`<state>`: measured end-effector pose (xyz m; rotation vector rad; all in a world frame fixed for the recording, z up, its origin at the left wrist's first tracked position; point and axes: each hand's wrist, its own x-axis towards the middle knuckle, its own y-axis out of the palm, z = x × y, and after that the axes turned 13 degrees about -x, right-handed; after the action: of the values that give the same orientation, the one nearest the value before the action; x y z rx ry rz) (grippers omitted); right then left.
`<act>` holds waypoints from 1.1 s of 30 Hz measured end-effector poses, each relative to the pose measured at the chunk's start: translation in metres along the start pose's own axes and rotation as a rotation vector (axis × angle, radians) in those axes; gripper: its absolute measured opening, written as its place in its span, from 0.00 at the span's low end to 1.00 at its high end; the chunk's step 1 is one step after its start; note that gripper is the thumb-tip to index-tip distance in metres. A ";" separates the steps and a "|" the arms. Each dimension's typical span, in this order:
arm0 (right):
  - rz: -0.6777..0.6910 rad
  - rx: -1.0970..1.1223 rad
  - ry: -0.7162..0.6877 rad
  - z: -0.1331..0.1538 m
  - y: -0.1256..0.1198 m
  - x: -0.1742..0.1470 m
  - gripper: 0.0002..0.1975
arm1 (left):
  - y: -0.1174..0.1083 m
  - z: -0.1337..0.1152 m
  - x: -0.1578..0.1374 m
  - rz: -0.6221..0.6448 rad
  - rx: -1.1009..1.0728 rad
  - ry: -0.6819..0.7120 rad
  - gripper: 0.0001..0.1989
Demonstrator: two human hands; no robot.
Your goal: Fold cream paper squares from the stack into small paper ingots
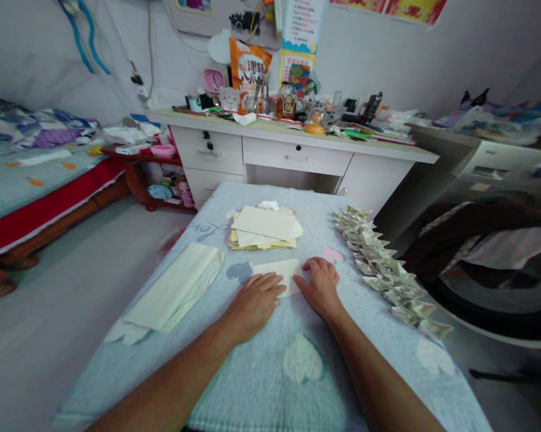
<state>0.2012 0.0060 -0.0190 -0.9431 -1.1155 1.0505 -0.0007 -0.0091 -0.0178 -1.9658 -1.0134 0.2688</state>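
Observation:
A small pale sheet of paper (290,273) lies on the cloth-covered table in front of me. My left hand (259,299) rests flat over its left part, fingers stretched toward the right. At the sheet's right edge is my right hand (320,282), its thumb touching the paper and apart from the loosely bent fingers. Just beyond the sheet sits a stack of cream and yellow papers (265,225). A larger bundle of folded pale paper (178,288) lies to the left. Rows of small pointed folded-paper shapes (387,270), like little boats, run along the right side.
A blue patterned cloth (252,384) covers the table. Behind it stands a white desk (297,153) crowded with jars, a snack bag (248,69) and small items. A front-loading washing machine (495,174) is at the right, a bed (49,168) at the left.

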 end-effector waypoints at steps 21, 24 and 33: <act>0.021 -0.025 -0.071 0.010 0.003 0.007 0.19 | 0.000 0.016 0.010 -0.381 0.061 -0.262 0.28; 0.041 0.011 -0.070 0.009 0.001 0.007 0.18 | 0.001 0.020 0.011 -0.353 0.044 -0.274 0.30; 0.092 0.282 -0.097 0.002 -0.003 0.010 0.17 | -0.006 0.015 0.012 -0.382 -0.305 -0.168 0.38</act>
<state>0.2009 0.0151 -0.0137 -0.7296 -0.9776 1.3031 -0.0044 0.0108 -0.0192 -1.9869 -1.5898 0.0683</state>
